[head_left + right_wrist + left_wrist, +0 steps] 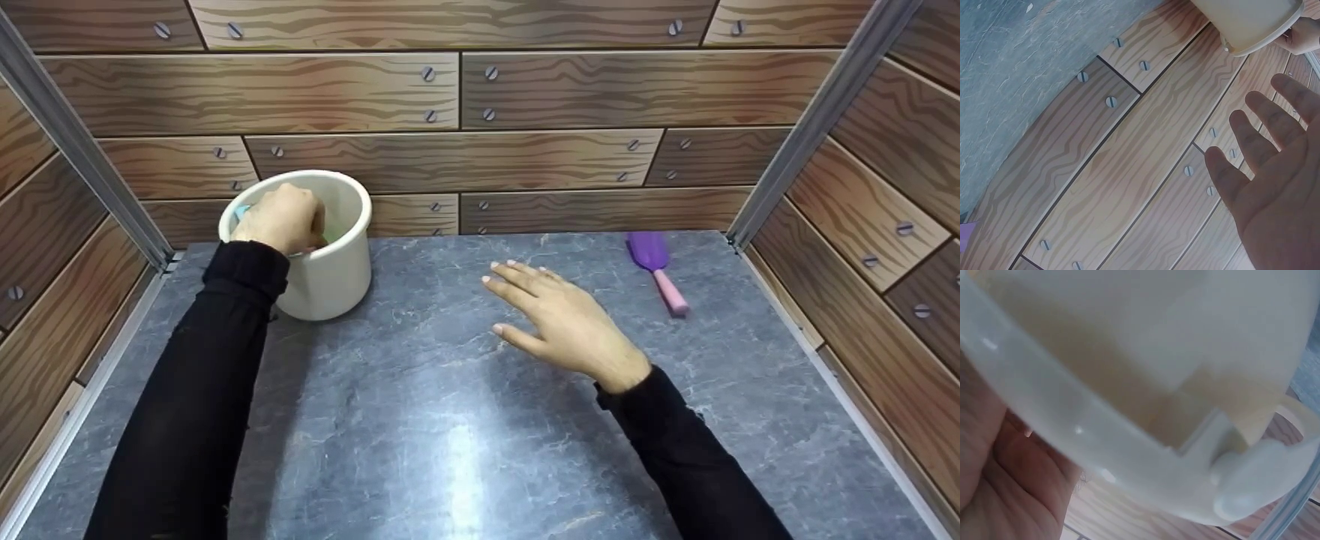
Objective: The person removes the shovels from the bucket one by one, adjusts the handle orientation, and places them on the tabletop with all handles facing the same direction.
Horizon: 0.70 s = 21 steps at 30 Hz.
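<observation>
The left hand (279, 219) was in the white bucket (330, 285) at the far left; I could not tell its grip. The right hand (566, 319) was spread wide above the table (405, 352). Farther right lay 1 purple scoop (649, 250).

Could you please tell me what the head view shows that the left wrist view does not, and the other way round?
Only the head view shows the right hand, the purple scoop and a small blue thing inside the bucket, too hidden to identify. Only the left wrist view shows the white lug at the bucket's rim and the palm of the left hand. Both show the bucket, part of the left hand, the table and wood-patterned wall.
</observation>
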Tool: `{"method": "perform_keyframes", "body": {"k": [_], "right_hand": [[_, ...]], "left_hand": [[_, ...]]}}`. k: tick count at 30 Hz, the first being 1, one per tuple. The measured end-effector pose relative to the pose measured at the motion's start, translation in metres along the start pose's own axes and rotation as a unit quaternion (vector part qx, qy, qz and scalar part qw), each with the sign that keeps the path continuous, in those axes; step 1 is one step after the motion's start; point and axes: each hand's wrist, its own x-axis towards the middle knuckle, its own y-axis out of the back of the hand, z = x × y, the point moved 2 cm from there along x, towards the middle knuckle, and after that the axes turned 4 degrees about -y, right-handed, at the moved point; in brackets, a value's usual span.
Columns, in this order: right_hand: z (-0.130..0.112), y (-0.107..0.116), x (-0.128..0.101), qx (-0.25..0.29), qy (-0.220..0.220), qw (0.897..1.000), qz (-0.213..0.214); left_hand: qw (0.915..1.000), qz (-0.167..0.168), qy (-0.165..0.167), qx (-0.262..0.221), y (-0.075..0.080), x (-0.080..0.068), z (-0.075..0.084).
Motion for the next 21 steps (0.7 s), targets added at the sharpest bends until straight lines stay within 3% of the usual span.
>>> {"method": "perform_keyframes", "body": {"k": [10, 21], "right_hand": [[0.0003, -0.0001, 0.0004, 0.0, -0.001, 1.0, -0.001], [0.0009, -0.0003, 0.0002, -0.011, 0.014, 1.0, -0.001]], "left_hand": [[0.9998, 0.002, -0.013, -0.015, -0.0007, -0.0032, -0.0015], [0.9982, 0.044, -0.04, 0.007, 0.0027, -0.0028, 0.0033]]}}
